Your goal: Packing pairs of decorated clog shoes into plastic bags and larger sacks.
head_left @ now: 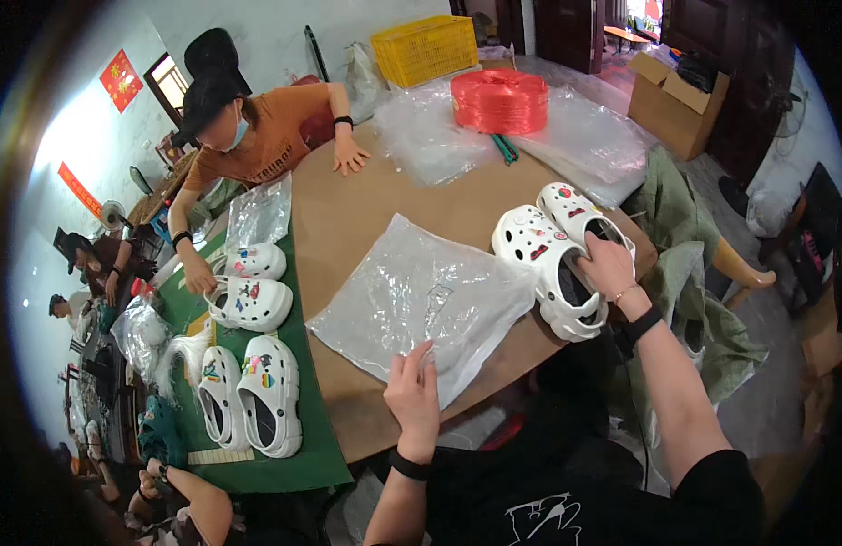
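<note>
Two hands, one bag, one pair of clogs.
The left hand pinches the clear plastic bag at its near edge by the table edge; farther right, the right hand grips white clogs, bare tabletop beyond.

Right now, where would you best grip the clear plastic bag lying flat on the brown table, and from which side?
Probably at the clear plastic bag's near edge, from the wearer's side. It lies flat on the table, and that edge sits by the table's front rim, where the left hand already touches it.
</note>
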The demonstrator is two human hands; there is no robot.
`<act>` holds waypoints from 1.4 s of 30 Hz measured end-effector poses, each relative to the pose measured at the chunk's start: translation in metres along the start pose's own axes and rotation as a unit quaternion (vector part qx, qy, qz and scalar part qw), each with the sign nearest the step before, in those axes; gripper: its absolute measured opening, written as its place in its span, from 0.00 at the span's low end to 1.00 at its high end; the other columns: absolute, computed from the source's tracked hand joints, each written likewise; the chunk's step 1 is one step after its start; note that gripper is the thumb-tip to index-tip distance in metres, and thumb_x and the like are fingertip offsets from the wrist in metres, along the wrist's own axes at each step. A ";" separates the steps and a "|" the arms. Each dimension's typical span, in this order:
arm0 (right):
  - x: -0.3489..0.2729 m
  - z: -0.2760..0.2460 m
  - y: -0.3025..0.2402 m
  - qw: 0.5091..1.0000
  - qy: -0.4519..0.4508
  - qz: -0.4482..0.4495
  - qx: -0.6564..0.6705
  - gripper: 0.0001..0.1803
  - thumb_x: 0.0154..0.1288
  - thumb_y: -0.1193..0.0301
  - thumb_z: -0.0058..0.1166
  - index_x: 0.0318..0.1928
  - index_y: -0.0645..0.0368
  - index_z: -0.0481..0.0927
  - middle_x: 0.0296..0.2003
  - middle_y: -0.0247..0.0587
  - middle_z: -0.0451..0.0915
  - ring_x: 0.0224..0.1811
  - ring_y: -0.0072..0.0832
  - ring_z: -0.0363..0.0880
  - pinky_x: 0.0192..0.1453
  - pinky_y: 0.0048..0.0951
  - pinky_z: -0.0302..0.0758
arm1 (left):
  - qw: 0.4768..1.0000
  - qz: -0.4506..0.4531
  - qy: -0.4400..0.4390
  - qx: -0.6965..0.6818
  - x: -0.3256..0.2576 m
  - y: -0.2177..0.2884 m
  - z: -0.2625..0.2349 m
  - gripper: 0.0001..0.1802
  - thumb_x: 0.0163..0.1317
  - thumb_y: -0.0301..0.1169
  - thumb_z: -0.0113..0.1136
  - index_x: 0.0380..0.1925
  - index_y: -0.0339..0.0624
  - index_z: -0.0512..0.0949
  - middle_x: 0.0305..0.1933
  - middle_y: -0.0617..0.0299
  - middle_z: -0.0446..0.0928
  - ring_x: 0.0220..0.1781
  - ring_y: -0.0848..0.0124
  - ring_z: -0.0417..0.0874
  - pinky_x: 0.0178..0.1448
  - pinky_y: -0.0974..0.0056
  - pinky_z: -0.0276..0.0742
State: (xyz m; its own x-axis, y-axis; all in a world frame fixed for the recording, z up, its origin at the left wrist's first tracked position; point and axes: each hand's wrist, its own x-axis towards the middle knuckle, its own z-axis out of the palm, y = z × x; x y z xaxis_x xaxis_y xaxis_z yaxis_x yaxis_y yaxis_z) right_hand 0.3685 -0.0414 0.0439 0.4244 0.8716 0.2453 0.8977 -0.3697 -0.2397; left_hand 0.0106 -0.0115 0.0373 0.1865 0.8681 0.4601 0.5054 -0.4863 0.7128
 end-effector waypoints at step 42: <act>-0.106 -0.035 -0.111 0.945 -0.087 -0.299 0.102 0.16 0.55 0.63 0.63 0.33 0.57 0.70 0.22 0.43 0.77 0.27 0.45 0.79 0.33 0.42 0.73 | 0.974 0.126 -0.094 0.160 -0.001 0.026 -0.019 0.23 0.58 0.31 0.63 0.57 0.51 0.78 0.30 0.59 0.71 0.26 0.64 0.80 0.28 0.59 0.75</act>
State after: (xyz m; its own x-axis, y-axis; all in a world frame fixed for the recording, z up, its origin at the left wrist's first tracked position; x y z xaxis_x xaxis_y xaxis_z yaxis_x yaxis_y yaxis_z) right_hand 0.2283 -0.1036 0.0771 -0.1935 0.9512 0.2404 0.9215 0.2604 -0.2882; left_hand 0.0074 -0.0271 0.0651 0.4749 0.7421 0.4729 0.6551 -0.6570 0.3731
